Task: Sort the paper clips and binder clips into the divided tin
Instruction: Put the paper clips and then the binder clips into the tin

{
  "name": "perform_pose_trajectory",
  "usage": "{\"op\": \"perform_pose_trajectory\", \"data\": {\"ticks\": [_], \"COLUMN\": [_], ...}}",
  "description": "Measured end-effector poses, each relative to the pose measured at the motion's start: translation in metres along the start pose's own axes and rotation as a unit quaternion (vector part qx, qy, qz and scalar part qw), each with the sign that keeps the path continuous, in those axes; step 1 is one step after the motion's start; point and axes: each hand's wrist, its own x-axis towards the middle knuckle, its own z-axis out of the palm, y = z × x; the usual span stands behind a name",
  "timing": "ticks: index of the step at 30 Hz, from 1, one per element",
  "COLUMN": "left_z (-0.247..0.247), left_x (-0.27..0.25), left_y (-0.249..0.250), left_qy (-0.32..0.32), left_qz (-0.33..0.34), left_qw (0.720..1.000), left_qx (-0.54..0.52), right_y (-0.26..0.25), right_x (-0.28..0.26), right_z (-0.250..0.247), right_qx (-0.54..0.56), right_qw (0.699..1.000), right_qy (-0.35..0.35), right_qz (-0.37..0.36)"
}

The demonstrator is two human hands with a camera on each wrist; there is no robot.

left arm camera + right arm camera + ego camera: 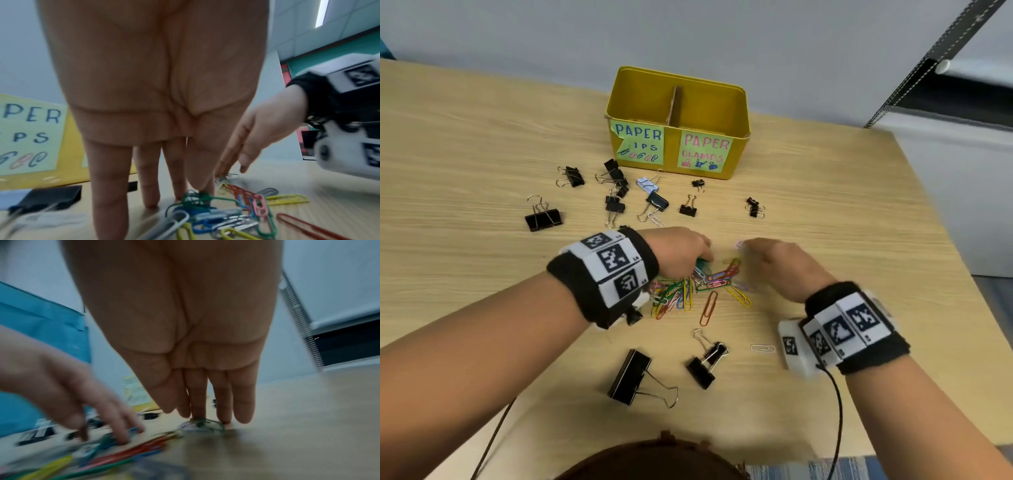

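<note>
**Both hands at the paper-clip heap; tin compartments show no contents from this angle**

The heap of coloured wire paper clips (698, 287) lies on the pale wood-grain table (842, 212), near the person and well apart from the yellow divided tin (678, 123) at the far side. Black metal binder clips (616, 205) are scattered between heap and tin; two more lie nearer, including a large one (631, 377). One white paper clip (763, 348) sits alone just beside the right wrist.

The left hand (681, 250) reaches down into the left part of the heap; its fingers (107, 186) point downward, tips among the green clips. Whether it pinches any cannot be told. The right hand (774, 263) has fingers pressed together, straight, tips on the table at a small tangle of clips at the heap's far right edge; a firm hold is not shown.

Risks, as judged: the clips look interlinked, so lifting one could drag a chain and spill it across the table. A hasty scoop could carry a stray binder clip into the left "PAPER CLIPS" compartment. The right-wrist view is blurred, suggesting quick motion that could scatter loose clips.
</note>
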Motion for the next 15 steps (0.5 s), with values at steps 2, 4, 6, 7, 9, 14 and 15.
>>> {"op": "perform_pose_trajectory", "data": {"ticks": [2,4,6,7,9,14,15], "left_z": [0.001,0.003,0.007,0.011,0.018,0.033,0.035], "left_x": [-0.012,-0.03,-0.051,-0.063,-0.082,-0.076,-0.07], "left_y": [-0.01,-0.021,-0.035,-0.042,-0.049,-0.033,-0.03], "left_qy": [0.029,0.055,0.072,0.071,0.05,0.085,0.092], "left_qz": [-0.006,-0.025,-0.067,-0.1,-0.167,-0.185,-0.17], "left_qw": [0.999,0.995,0.992,0.989,0.981,0.973,0.975], "left_qx": [-0.043,-0.079,-0.08,-0.081,-0.089,-0.107,-0.109], "right_y": [-0.015,-0.019,-0.011,-0.005,-0.002,-0.027,-0.031], "right_x": [-0.008,-0.013,-0.019,-0.022,-0.029,-0.02,-0.018], "right_z": [0.013,0.014,0.008,0.006,0.008,0.032,0.032], "right_qx": [-0.012,0.017,0.031,0.024,-0.015,-0.006,0.004], "right_qw": [0.997,0.997,0.999,0.999,0.999,1.0,1.0], "right_qy": [-0.038,-0.033,0.018,0.032,0.008,-0.008,-0.01], "right_qz": [-0.067,-0.065,-0.017,0.009,0.051,0.021,0.009]}}
